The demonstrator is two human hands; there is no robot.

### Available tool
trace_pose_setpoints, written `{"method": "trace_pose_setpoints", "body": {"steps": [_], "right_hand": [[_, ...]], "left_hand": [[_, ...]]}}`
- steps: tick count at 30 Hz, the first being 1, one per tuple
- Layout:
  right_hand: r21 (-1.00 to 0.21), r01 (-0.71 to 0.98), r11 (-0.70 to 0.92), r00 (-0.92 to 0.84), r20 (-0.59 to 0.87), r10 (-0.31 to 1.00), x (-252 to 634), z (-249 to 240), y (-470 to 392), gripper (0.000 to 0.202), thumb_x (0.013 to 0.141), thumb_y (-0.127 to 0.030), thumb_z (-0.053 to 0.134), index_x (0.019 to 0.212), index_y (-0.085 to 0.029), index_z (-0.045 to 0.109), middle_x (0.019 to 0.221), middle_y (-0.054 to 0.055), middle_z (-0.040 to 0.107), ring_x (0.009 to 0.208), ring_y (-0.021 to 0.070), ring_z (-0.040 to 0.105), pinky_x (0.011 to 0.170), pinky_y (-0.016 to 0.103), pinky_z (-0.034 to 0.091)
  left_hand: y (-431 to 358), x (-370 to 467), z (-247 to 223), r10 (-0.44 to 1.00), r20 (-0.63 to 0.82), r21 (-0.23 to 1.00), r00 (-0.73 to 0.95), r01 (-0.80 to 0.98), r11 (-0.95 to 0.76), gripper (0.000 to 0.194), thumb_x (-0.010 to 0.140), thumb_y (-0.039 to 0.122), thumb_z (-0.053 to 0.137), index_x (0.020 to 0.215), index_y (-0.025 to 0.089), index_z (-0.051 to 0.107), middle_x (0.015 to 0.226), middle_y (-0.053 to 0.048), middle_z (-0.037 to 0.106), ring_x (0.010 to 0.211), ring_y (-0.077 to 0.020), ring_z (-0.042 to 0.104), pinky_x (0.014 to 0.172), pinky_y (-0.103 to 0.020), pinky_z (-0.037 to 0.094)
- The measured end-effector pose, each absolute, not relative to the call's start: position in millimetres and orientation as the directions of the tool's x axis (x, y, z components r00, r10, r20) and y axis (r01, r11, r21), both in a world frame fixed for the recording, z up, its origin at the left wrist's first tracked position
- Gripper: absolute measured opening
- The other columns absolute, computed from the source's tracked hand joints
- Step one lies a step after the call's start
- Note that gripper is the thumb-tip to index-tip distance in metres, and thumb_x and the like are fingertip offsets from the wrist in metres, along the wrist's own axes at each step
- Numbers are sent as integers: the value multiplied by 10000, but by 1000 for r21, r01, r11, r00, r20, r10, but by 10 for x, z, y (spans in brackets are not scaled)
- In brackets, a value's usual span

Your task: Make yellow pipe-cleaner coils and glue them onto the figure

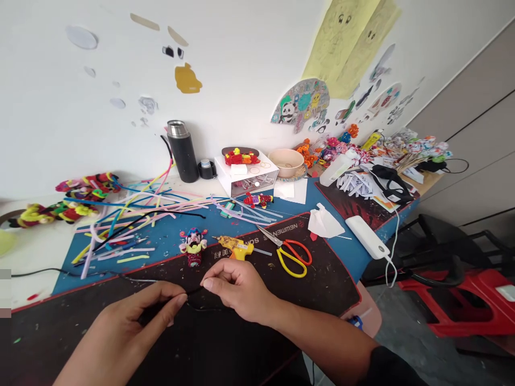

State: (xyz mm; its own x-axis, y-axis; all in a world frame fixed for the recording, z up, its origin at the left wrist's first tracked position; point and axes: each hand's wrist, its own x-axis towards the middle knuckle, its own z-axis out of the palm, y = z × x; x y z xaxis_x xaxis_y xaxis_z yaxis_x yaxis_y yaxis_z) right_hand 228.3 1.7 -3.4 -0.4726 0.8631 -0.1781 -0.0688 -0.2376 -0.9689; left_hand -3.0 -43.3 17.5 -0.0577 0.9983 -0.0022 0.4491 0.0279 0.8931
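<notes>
My left hand point(129, 324) is closed, its thumb and forefinger pinching one end of a short black pipe cleaner point(195, 291). The other end sits between the thumb and fingertips of my right hand point(243, 289), also closed. The strand is dark against the black mat point(201, 348), so its full length is hard to make out. Just beyond my hands stands a small pipe-cleaner figure point(193, 246) with a white face and a yellow collar. A yellow glue gun point(237, 247) lies behind my right hand. To its right are scissors point(292, 256) with red and yellow handles.
Many coloured pipe cleaners point(148, 209) lie loose at the back left. Against the wall stand a black thermos point(182, 153), a white box point(245, 179) and a pink bowl point(285, 161). A white power bank point(367, 237) rests right. A red stool point(478, 305) stands beyond the table.
</notes>
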Motion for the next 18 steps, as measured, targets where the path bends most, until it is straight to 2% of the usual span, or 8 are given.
{"method": "trace_pose_setpoints", "body": {"steps": [3,7,9,13,18], "right_hand": [[-971,-67,-227,-466,-171,868,2307,-38,4,422,933,-595,853,935,-188,741,522,-99,483,464,80,384,487,235,286],[-963,-97,-252,-441,-186,878,2320,-76,3,430,907,-594,874,926,-188,733,515,-102,486,451,81,391,484,235,296],[-959,-112,-262,-433,-190,881,2317,-81,11,441,897,-599,882,923,-187,725,509,-105,492,439,80,391,477,233,301],[-957,-143,-253,-429,-170,887,2293,-60,29,447,890,-595,888,919,-187,709,516,-111,496,423,71,385,464,231,295],[-940,-171,-294,-473,-183,862,2244,-23,30,473,874,-623,889,922,-190,703,528,-100,519,417,71,394,447,234,290]], "left_hand": [[-405,-35,291,988,-156,941,-18,303,154,451,678,731,933,807,301,892,635,-38,792,542,-243,731,482,-268,582],[-376,125,369,936,-334,942,-111,-62,329,608,449,736,1048,825,281,901,624,-62,796,507,-245,706,422,-296,553],[-385,229,330,915,-378,921,-139,-155,357,643,396,726,1072,799,254,903,614,-59,781,500,-223,683,420,-290,542],[-441,357,129,907,-404,899,-120,-237,369,550,529,611,1095,859,210,914,735,-85,833,629,-225,736,512,-288,582],[-472,454,16,912,-392,869,-123,-375,323,502,559,566,1096,843,199,902,707,-67,812,621,-208,711,520,-290,571]]}}
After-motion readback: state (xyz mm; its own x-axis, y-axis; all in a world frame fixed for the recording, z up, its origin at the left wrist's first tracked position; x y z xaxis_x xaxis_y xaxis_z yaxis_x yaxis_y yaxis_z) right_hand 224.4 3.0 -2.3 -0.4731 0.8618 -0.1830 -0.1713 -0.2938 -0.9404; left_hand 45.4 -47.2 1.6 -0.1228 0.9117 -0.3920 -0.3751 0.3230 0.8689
